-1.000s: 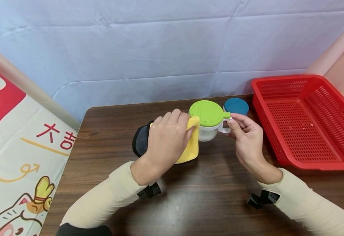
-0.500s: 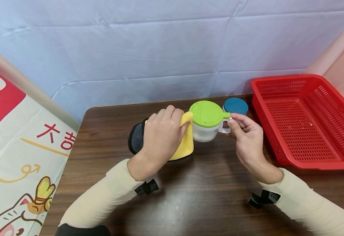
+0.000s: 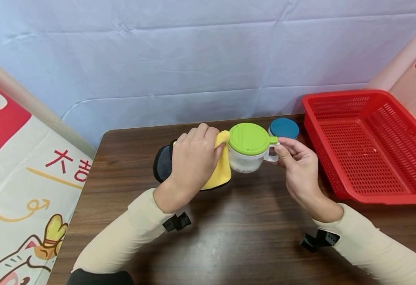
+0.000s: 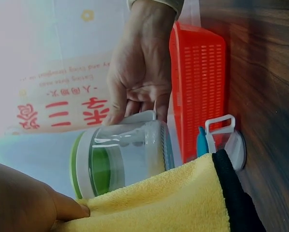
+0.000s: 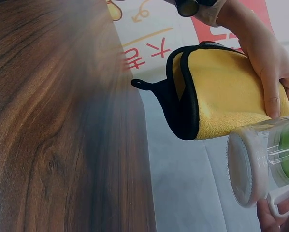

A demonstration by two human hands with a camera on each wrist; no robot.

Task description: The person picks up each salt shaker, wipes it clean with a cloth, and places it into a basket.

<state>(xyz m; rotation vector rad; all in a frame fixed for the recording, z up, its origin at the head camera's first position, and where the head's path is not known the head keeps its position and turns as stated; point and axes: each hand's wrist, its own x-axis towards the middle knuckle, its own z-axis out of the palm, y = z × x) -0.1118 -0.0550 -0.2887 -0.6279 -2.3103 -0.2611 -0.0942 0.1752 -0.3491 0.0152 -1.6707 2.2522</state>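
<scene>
A pale blue sheet [image 3: 193, 59] hangs behind a dark wood-grain table [image 3: 229, 245], a printed panel [image 3: 22, 158] with red characters at its left. Next in line, a person's left hand [image 3: 195, 156] curls over a folded yellow cloth [image 3: 218, 174], gripping it with the thumb against the yellow side; another part shows gray, with black edging. The cloth meets the side of a clear jar [image 3: 247, 163], lid up and, judging by the wrist views, held off the table between the two hands. Behind it to the right, near the basket, stands a second jar [image 3: 284, 128] with a blue lid. The right hand [image 3: 300, 170] pinches the first jar's white handle [image 3: 271, 157] between thumb and fingers. A red basket [image 3: 390, 198] fills the far right.

The wiping appears under way rather than finished: the green lid [image 3: 249, 138] is on, cloth is at the glass, and the jar is not yet set down. How much of its surface is done, or whether the blue-lidded one has had its turn, cannot be told. The count: one cloth, two lidded jars, one basket, two hands.
</scene>
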